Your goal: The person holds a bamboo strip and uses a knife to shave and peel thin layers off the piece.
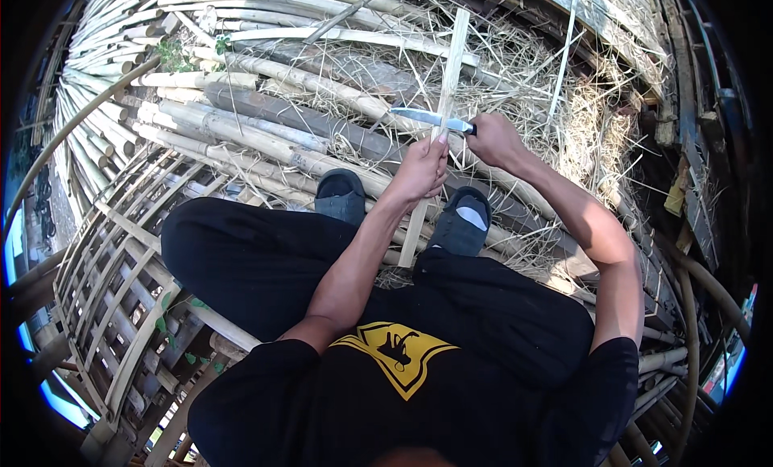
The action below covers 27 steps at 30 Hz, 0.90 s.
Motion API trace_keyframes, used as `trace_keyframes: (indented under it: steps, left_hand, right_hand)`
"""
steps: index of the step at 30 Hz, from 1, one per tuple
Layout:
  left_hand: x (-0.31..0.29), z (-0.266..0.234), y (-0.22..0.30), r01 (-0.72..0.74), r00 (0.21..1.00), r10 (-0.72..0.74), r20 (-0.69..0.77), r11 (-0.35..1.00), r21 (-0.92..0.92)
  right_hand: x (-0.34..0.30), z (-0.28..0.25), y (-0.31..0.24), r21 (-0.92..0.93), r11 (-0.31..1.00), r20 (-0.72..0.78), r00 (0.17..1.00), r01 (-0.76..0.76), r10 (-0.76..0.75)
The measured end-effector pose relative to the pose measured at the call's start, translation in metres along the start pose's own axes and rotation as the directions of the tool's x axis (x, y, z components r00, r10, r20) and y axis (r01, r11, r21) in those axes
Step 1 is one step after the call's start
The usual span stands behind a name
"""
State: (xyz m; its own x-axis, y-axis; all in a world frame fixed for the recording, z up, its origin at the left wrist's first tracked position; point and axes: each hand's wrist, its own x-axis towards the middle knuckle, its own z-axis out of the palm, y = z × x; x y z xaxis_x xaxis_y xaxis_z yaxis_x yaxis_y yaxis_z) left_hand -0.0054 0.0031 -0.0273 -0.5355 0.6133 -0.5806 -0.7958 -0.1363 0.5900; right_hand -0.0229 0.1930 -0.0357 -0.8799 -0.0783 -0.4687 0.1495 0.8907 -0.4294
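My left hand (420, 171) is closed round a long, flat bamboo strip (454, 60), which runs from between my feet up and away from me. In my right hand (497, 138) is a knife (423, 115), gripped by its dark handle. Its bright blade points left and lies across the strip, just beyond my left fingers. Whether the edge has cut into the strip, I cannot tell. My fingers cover part of the strip's middle, and its near end (411, 245) shows below my left hand.
Bamboo poles (266, 137) lie under and around my feet in dark sandals (461, 222). Thin shavings (515, 72) are heaped beyond and to the right. A woven bamboo lattice (113, 282) stands at my left. Stacked poles (97, 105) fill the far left, and weathered boards (620, 24) the far right.
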Motion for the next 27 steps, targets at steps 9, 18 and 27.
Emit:
trace_keyframes:
  steps: [9, 18, 27]
  left_hand:
    - [-0.005, 0.001, 0.000, 0.004, 1.000, -0.004, -0.006, 0.999, 0.049]
    - [-0.003, 0.005, 0.001, -0.025, 0.999, 0.023, 0.032, 0.999, 0.048]
    - [-0.002, -0.001, -0.003, 0.042, 0.999, -0.043, 0.024, 0.999, 0.028]
  right_hand:
    - [-0.001, -0.005, 0.002, 0.214, 0.973, 0.217, 0.975, -0.085, 0.037]
    - [-0.005, -0.007, 0.009, -0.093, 0.987, -0.379, 0.912, 0.134, -0.160]
    - [0.002, -0.002, 0.009, 0.078, 0.997, 0.055, 0.998, -0.009, 0.005]
